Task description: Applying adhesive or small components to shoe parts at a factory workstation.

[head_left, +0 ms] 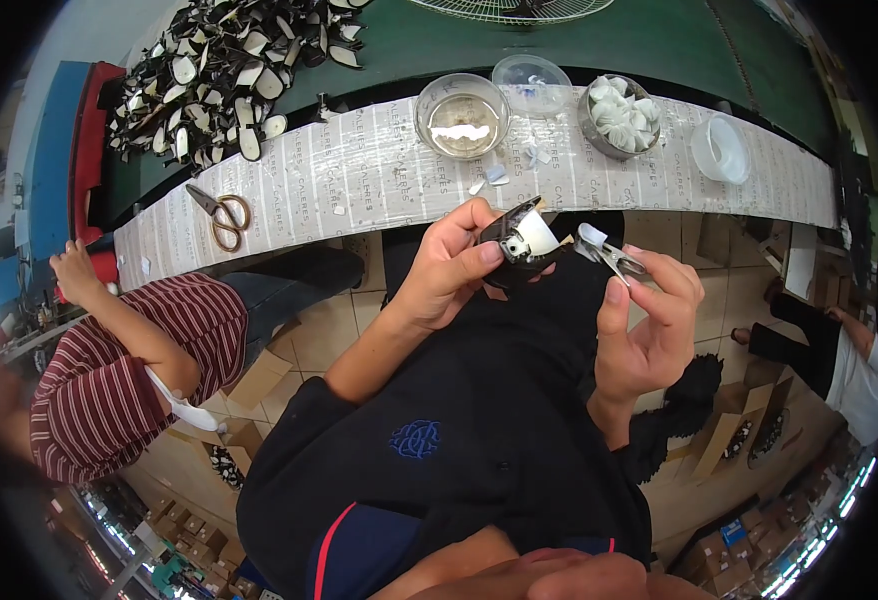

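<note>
My left hand (pixel 449 265) grips a small glossy black shoe part (pixel 527 262) with a white inner face, thumb on its near side. Its exact kind is hard to make out. In my right hand (pixel 654 335) a small metal spring clip (pixel 614 260) is pinched between thumb and fingers. A white pad (pixel 592 235) sits in the clip's jaws, close to the right side of the shoe part. Whether the pad touches the part cannot be told. Both hands are raised in front of my body, just short of the bench edge.
On the paper-covered bench (pixel 359 180) stand a clear bowl of liquid (pixel 462 118), a clear lid (pixel 531 85), a tin of white wads (pixel 620 118) and a translucent cup (pixel 721 149). Scissors (pixel 223 222) lie left, near a heap of black-and-white shoe parts (pixel 214 85). Other people sit on both sides.
</note>
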Tool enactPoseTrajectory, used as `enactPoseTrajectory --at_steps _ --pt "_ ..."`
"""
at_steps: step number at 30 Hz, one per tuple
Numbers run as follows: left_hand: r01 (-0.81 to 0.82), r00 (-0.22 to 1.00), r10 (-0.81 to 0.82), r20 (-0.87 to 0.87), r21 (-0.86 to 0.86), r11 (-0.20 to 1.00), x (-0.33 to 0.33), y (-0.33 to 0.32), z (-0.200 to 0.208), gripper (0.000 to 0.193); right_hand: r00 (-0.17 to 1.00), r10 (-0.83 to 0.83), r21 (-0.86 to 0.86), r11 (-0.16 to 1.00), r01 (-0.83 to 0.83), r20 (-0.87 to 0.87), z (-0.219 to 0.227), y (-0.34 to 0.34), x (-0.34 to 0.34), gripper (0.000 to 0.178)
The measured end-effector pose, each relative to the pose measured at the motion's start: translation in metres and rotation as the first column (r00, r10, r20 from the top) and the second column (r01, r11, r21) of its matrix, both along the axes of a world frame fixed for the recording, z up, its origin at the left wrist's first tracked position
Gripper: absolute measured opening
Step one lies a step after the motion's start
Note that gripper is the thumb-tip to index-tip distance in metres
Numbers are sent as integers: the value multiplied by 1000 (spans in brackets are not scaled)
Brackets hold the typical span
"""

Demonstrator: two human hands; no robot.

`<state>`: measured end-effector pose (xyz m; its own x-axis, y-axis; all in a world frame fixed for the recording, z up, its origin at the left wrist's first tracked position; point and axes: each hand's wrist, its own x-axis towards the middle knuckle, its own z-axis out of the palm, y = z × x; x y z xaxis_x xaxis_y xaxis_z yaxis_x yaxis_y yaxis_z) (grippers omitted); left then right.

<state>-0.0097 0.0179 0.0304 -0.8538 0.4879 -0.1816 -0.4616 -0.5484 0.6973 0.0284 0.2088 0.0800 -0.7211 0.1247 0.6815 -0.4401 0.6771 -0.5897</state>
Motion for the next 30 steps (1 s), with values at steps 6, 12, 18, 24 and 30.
enactPoseTrajectory --at_steps 6,12,18,24,30 --pt "0 1000 0 16 -4 1000 -1 -1 0 35 991 126 -33 992 -125 52 3 -10 0 23" --pt "15 999 -15 32 0 1000 -1 -3 -2 37 986 150 -3 989 -150 69 3 -15 -3 22" --pt "-21 1000 23 -16 88 996 1 -3 -10 25 981 180 -40 983 -178 72 -1 -17 -4 22" --pt "52 999 -50 -21 176 983 1 -4 -5 29 999 42 -533 846 -35 1 -2 2 3 13" --pt "88 993 -106 48 289 953 2 -5 8 31 998 63 -643 765 -45 4 -10 25 4 10"
